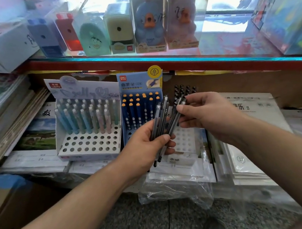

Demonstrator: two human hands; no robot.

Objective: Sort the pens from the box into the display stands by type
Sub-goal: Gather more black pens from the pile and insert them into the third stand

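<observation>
My left hand (pixel 147 142) grips a bundle of dark grey pens (pixel 161 120) fanned upward in front of the stands. My right hand (pixel 202 112) pinches the top of one pen (pixel 179 102) from that bundle between thumb and fingers. Behind stands a white display stand (pixel 92 144) with pastel pens in its rear holes and open holes in front. Beside it is a blue display stand (pixel 139 83) holding dark blue pens with orange tips. A third white stand (pixel 184 138) with black pens at its back sits partly hidden behind my hands.
Stacks of notebooks (pixel 34 160) lie under and around the stands. A glass shelf (pixel 159 57) above carries boxed sharpeners and toy figures. A clear plastic wrapper (pixel 173 192) hangs over the shelf's front edge. A cardboard box (pixel 10 200) sits low left, over a grey speckled floor.
</observation>
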